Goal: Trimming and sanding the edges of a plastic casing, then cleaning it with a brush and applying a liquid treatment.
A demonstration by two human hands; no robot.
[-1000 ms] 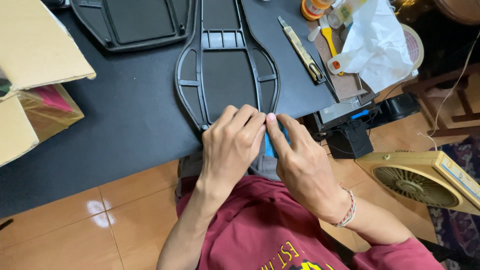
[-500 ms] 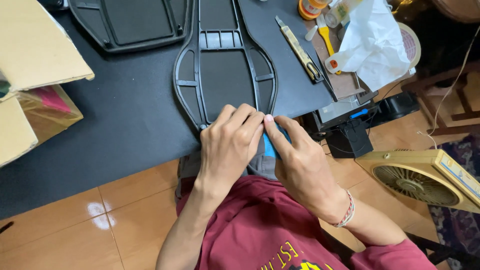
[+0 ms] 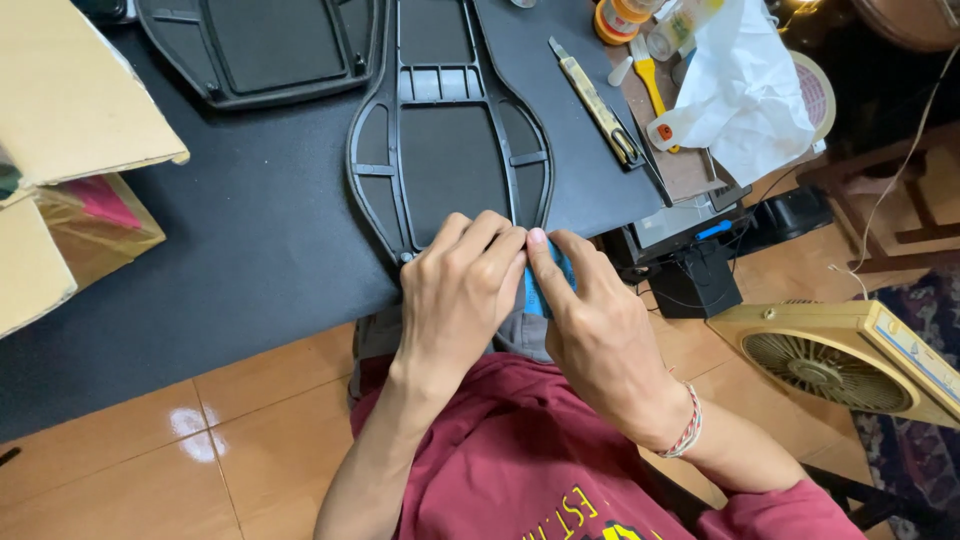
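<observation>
My left hand [image 3: 458, 285] and my right hand [image 3: 590, 320] meet at the near edge of a black table [image 3: 250, 250], fingers curled together. Between them shows a small blue object [image 3: 533, 290], mostly hidden by the fingers; both hands pinch it. Just beyond my fingertips lies a long black plastic frame panel [image 3: 450, 150] with ribs and openings, its rounded near end under my left hand. My right wrist wears a beaded bracelet [image 3: 685, 430].
A second black panel [image 3: 260, 45] lies at the back left. A utility knife [image 3: 598, 105], a yellow-handled tool [image 3: 652, 85], white plastic wrap [image 3: 740, 85] and a tape roll [image 3: 815, 95] sit right. Cardboard boxes [image 3: 70, 110] are at the left. A box fan [image 3: 840, 365] stands on the tiled floor.
The view has shifted slightly; my hands stay pressed together on the blue object, with the fingers only adjusting a little.
</observation>
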